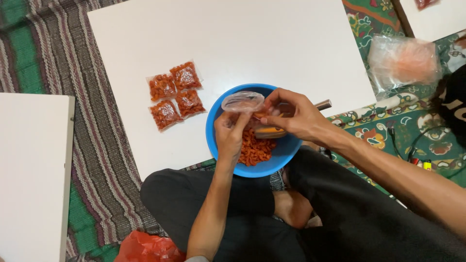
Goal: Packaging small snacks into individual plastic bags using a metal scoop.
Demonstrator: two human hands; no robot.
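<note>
A blue bowl (213,127) of orange curly snacks (255,150) sits at the near edge of a white board (233,43). Over the bowl, my left hand (229,135) pinches a small clear plastic bag (242,102) and holds its mouth open. My right hand (293,116) grips an orange scoop-like cup (269,131) of snacks right beside the bag's mouth. Several small sealed packets of the same orange snacks (174,94) lie on the board, left of the bowl.
A bundle of clear plastic bags (403,60) lies at the right on a green patterned cloth (383,131). Another white board (31,174) is at the left on a striped mat (97,145). My crossed legs (252,218) are below the bowl, and a red plastic bag (145,248) is beside them.
</note>
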